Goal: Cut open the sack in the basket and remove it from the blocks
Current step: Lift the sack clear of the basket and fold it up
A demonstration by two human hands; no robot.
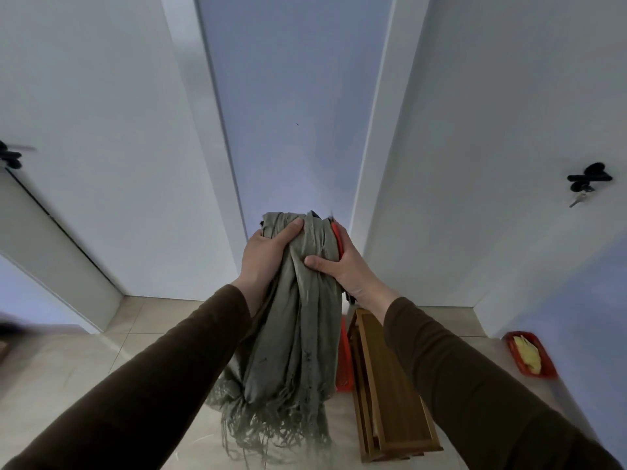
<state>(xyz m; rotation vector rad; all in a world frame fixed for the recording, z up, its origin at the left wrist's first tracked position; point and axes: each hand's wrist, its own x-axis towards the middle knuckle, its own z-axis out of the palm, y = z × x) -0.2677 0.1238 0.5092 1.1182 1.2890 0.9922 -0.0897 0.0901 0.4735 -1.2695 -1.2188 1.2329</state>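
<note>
Sack (298,320), grey-green with a frayed, fringed bottom edge, hangs bunched in mid-air above the tiled floor (101,368). Left hand (268,252) grips its top; right hand (339,262) clutches it alongside something red.

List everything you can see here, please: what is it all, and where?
sack: one, grey-green, frayed fringe at the bottom, held up in the middle
red-handled tool: one, against the sack under the right hand
wooden rack: one, brown, on the floor right of the sack
red basket: one, partly hidden behind the sack
red tray: one, holds yellow pieces, floor at right
door handles: two, black, left and right doors
left hand: grips the sack top
right hand: grips the sack and tool
</note>
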